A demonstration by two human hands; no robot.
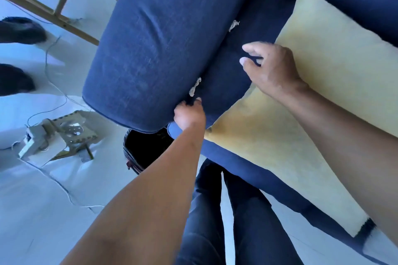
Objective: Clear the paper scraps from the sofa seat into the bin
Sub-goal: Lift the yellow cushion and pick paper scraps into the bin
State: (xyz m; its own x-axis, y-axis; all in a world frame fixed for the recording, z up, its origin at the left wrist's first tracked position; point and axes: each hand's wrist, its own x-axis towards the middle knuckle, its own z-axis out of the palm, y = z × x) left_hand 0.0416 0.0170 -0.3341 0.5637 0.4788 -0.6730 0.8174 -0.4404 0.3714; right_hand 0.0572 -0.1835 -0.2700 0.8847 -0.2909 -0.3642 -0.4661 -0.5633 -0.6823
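Head view, and we've got our left hand (189, 114) gripping the corner of the blue seat cushion (159, 49), tilted up at centre frame. Our right hand (269, 66) hovers over the sofa seat (228, 75), fingers loosely curled, holding nothing. Two paper scraps (195, 86) (233, 25) lie in the gap beside the cushion. Yellow pillow (323, 75) right.
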